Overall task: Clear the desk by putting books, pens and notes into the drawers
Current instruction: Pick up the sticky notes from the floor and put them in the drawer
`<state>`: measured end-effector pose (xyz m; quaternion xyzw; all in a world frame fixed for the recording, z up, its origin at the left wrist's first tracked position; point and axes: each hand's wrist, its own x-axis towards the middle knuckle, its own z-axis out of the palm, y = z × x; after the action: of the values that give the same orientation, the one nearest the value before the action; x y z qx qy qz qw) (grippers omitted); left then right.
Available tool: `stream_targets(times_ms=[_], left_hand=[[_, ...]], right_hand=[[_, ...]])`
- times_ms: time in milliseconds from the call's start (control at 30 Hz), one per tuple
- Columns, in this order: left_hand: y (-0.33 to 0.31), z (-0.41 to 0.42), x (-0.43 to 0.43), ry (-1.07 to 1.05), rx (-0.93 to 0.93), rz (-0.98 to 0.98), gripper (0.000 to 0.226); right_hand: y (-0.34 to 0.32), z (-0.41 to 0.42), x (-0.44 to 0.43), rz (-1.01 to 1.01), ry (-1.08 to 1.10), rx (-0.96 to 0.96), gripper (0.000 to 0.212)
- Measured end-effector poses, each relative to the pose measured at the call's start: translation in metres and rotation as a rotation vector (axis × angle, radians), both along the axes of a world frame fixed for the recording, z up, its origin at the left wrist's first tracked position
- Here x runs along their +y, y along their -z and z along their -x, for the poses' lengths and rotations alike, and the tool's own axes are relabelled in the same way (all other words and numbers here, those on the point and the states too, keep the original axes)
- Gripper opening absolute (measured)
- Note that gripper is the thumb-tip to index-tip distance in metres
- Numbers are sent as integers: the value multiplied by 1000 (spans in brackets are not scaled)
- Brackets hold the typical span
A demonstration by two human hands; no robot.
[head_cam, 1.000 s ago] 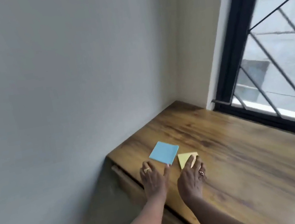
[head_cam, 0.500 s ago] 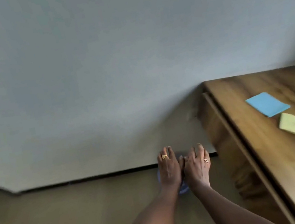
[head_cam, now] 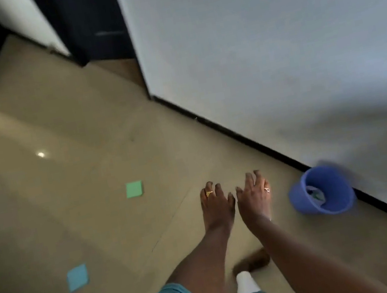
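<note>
While outstretched, left hand (head_cam: 217,208) beside right hand (head_cam: 254,198), near green note (head_cam: 134,189)

A green note (head_cam: 134,189) and a blue note (head_cam: 77,277) lie flat on the floor (head_cam: 39,189), apart.

A glossy beige tiled floor (head_cam: 61,133) meets a pale grey wall (head_cam: 272,42) along a black skirting (head_cam: 237,136), with a dark doorway (head_cam: 93,22) beyond.
</note>
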<state>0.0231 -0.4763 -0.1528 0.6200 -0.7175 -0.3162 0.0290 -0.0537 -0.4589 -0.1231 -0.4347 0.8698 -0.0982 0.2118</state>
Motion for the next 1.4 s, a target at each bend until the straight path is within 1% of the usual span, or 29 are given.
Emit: stream_targets(times_ms=[67, 200, 433, 533, 633, 733, 867, 967, 1033, 1133, 1267, 1333, 1400], left_hand=[[11, -40, -2, -114, 9, -23, 50], [39, -122, -3, -321, -28, -91, 49], [91, -227, -12, -700, -22, -199, 48], [119, -263, -17, -786, -93, -258, 45], [144, -296, -20, -877, -105, -325, 44], [180, -335, -22, -958, -142, -365, 44], [253, -388, -17, -1067, -223, -406, 42], [313, -430, -22, -1075, -290, -439, 43], [367, -462, -30, -1074, -293, -447, 46], [446, -511, -40, -1120, -301, -448, 49], [537, -567, -60, -1224, -241, -503, 61], [576, -591, -63, -1282, -260, -506, 71], [593, -607, -65, -1294, -358, -495, 87]], right_hand=[[15, -36, -8, -26, -73, -22, 45], [47, -107, -23, -71, -226, -49, 45], [100, -186, -72, -164, -496, -73, 44], [125, -215, -107, -219, -583, -66, 42], [144, -237, -142, -268, -658, -89, 42], [177, -255, -175, -325, -763, -79, 42], [253, -275, -210, -416, -841, -53, 44], [321, -290, -233, -480, -892, -44, 46], [376, -303, -251, -503, -940, -21, 46], [452, -319, -280, -492, -923, -6, 46], [553, -335, -323, -475, -955, 30, 44], [593, -342, -344, -444, -944, 68, 46], [619, -347, -360, -397, -918, 107, 58]])
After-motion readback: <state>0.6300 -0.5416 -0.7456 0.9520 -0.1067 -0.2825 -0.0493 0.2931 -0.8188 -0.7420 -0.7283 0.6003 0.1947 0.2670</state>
